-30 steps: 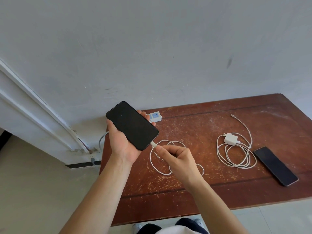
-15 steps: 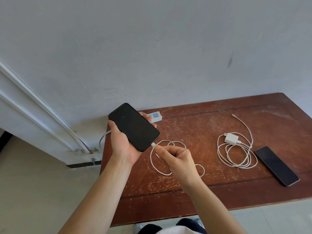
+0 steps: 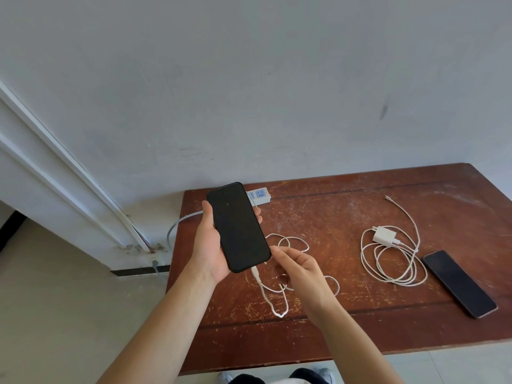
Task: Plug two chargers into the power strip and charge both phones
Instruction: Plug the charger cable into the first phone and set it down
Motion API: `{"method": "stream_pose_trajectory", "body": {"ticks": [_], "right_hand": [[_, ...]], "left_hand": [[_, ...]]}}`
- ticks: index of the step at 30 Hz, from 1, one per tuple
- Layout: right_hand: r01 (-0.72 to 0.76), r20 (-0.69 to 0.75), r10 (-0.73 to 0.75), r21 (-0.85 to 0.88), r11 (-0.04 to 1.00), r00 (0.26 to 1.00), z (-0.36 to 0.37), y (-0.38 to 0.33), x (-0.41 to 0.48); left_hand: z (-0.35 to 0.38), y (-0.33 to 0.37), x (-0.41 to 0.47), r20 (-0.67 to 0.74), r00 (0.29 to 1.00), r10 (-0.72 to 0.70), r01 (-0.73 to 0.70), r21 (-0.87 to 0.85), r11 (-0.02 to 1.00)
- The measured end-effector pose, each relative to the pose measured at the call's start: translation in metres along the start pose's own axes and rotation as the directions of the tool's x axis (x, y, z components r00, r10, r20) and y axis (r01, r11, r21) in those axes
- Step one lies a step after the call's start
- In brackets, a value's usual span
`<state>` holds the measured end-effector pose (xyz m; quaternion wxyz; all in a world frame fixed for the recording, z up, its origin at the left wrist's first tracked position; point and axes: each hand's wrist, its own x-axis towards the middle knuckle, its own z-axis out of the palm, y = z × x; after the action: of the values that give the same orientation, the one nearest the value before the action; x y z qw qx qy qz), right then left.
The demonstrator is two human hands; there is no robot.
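Gripping first phone (image 3: 238,227) in left hand (image 3: 210,253); right hand (image 3: 297,268) loosely open, empty; risking dangling cable (image 3: 273,303) tugging connector (image 3: 255,273) loose.

Black phone (image 3: 238,227), white cable (image 3: 279,300), reddish-brown table (image 3: 346,217)

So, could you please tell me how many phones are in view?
2: one black phone held in the left hand with a cable plugged in, one lying on the table at the right.
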<state>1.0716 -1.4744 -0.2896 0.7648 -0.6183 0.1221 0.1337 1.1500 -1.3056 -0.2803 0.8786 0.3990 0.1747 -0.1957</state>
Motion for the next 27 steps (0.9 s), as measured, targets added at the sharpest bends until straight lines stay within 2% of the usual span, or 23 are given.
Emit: {"method": "stream_pose_trajectory", "body": {"ticks": [4, 14, 21, 27], "right_hand": [[-0.024, 0.004, 0.024, 0.041, 0.999, 1.0, 0.002, 0.005, 0.0], [-0.016, 0.017, 0.016, 0.009, 1.0, 1.0, 0.005, 0.008, 0.0], [-0.014, 0.018, 0.015, -0.034, 0.999, 1.0, 0.006, 0.015, 0.003], [-0.018, -0.001, 0.018, -0.05, 0.999, 1.0, 0.008, 0.021, 0.007]], "left_hand": [[-0.001, -0.004, 0.0, -0.069, 0.997, 0.039, -0.035, 0.061, 0.998], [-0.01, -0.005, 0.004, -0.106, 0.994, 0.002, 0.008, 0.097, 0.995], [-0.019, -0.007, 0.008, -0.183, 0.983, -0.008, 0.039, 0.169, 0.985], [-0.022, -0.007, 0.012, -0.179, 0.983, 0.03, 0.008, 0.206, 0.978]]}}
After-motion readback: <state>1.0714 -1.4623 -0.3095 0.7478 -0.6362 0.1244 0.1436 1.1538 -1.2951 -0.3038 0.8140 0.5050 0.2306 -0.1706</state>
